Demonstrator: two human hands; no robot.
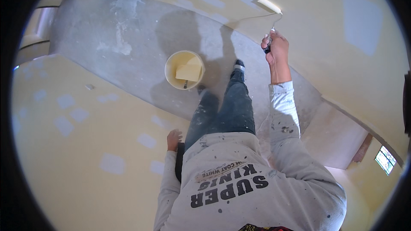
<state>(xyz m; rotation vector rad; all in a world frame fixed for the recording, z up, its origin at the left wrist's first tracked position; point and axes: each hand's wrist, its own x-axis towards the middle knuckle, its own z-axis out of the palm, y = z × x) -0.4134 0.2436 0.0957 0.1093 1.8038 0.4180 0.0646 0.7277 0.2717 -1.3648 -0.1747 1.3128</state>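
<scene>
My right hand (277, 46) is closed round the dark handle of a paint roller (269, 5). The roller's pale sleeve lies against or very close to the cream wall on the right; I cannot tell if it touches. At my left hip my left hand (174, 139) hangs with its fingers loosely apart and nothing seen in it, near the left wall. Ahead of my feet a round cream bucket (168, 69) stands on the floor. Inside it leans a flat cream-coated piece (188, 72), and a short dark handle shows below that piece.
Pale, unpainted-looking patches dot the left wall (85, 145) and the right wall (321, 13). Between them runs a grey concrete floor (85, 25) with whitish stains. A small grey box (89, 87) sits on the left wall. A small window (385, 160) is at the far right.
</scene>
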